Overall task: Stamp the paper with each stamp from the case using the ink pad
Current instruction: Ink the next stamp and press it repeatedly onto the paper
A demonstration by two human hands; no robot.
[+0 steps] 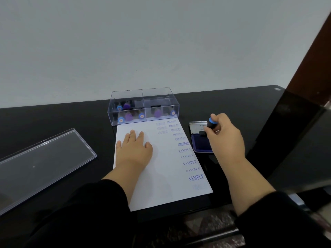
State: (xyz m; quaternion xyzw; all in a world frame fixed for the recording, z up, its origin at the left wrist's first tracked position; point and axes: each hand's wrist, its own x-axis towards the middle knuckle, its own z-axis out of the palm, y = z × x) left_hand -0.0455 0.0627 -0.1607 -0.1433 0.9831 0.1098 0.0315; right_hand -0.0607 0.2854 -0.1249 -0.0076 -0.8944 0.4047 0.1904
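A white sheet of paper (161, 176) lies on the black desk, with blue "AMENDED" and "SAMPLE" prints down its right side. My left hand (134, 147) rests flat on the paper's upper left. My right hand (225, 135) grips a black stamp with a blue cap (211, 123) and holds it over the open blue ink pad (201, 143), which lies just right of the paper. The clear plastic stamp case (143, 106) stands at the paper's far edge, holding several stamps with blue and purple caps.
The case's clear lid (39, 161) lies on the black desk (71, 119) at the left. A dark wooden post and a black panel (293, 133) rise at the right. The desk's front edge runs just below the paper.
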